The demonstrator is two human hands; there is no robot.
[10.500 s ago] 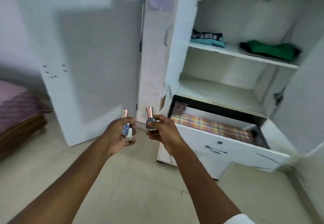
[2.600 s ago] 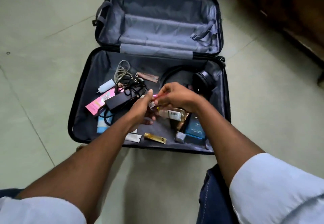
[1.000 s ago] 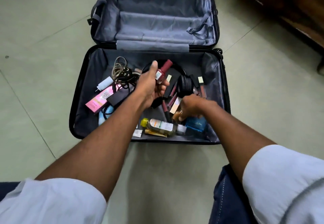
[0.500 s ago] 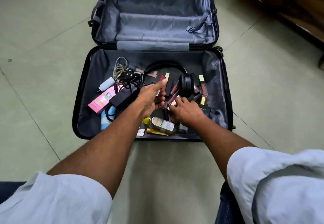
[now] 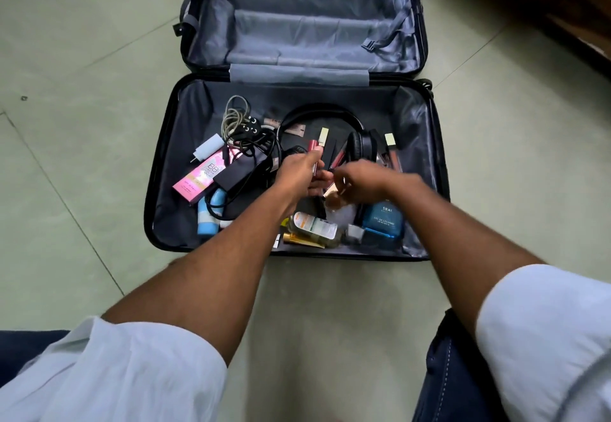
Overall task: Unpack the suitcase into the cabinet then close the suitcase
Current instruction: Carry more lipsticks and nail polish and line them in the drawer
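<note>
The right hand [image 5: 362, 179], which half a second earlier had lain flat among the cosmetics, had lifted a small rose-gold item and pinched it beside the left hand [image 5: 302, 175], whose fingers clamped a red lipstick tube [image 5: 314, 155]. Both hovered over the open suitcase [image 5: 165, 170] on the floor, much still unpacked.

Both forearms are bare from the wrists up to pale, light blue-grey sleeves, rolled or pushed back near the elbows. The left sleeve [image 5: 109, 368] bunches in soft folds, far back from the fingers of the left hand [image 5: 299, 175]. The right sleeve [image 5: 542, 332] looks smoother, its cuff edge rounded, equally far behind the right hand [image 5: 362, 182]. Dark navy trousers [image 5: 453, 382] with pale stitching along a seam show beneath the right sleeve
</note>
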